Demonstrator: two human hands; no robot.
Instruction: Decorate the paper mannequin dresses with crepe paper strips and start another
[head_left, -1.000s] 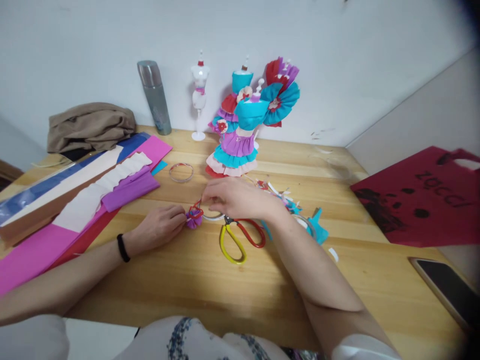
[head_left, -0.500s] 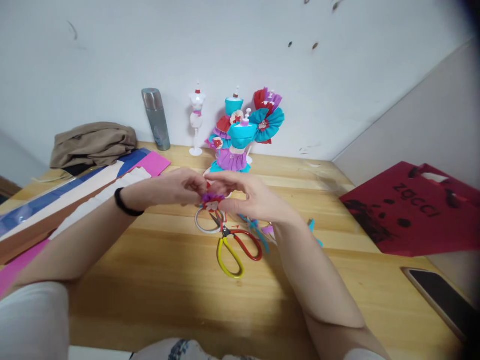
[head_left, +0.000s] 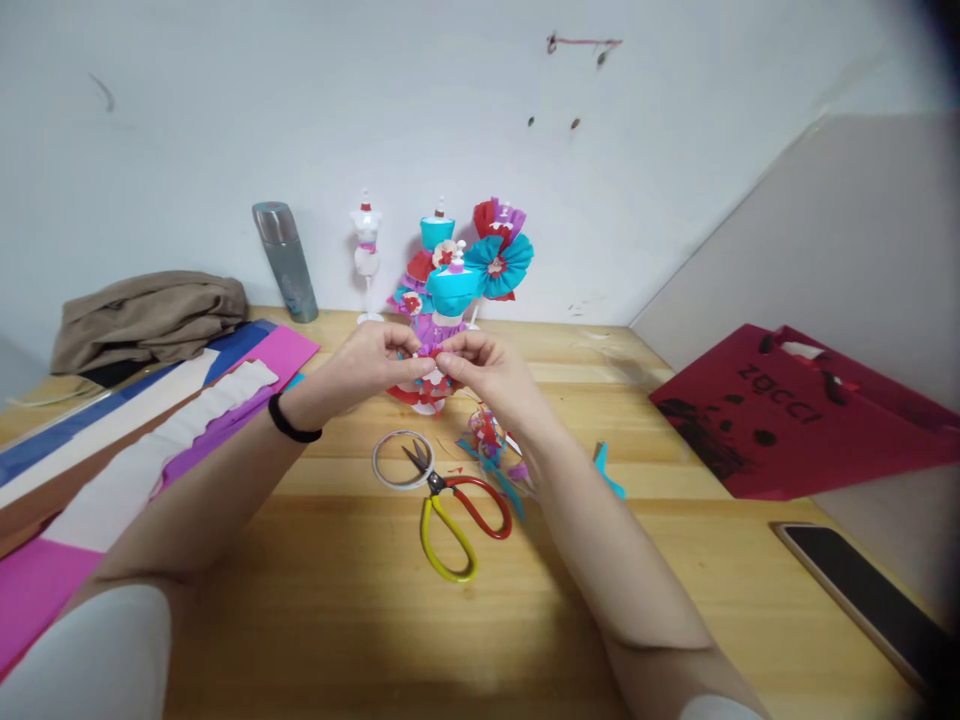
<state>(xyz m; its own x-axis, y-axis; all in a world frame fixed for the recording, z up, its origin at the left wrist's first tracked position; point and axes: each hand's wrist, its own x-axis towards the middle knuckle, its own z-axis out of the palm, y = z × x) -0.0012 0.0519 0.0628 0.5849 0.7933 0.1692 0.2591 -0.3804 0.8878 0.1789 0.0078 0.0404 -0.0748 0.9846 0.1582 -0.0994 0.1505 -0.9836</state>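
Between both hands, at the front of the nearest dressed mannequin, is a small red and white paper flower. My left hand pinches its left side with thumb and fingers. My right hand pinches the right side, thumb beside the left one. Behind the hands, the mannequin wears a turquoise top and a purple skirt, whose lower part is mostly hidden. Nearer to me lie scissors with one yellow and one red handle, their blades over a white ring.
A bare white mannequin, other dressed ones and a bottle stand by the wall. Coloured paper strips and brown cloth lie left. Scraps lie right of the scissors; a red bag and phone are far right.
Both hands have moved up to the nearest mannequin with the flower, and their fingers have closed around it. The view has shifted, and more of the ring and scraps shows.
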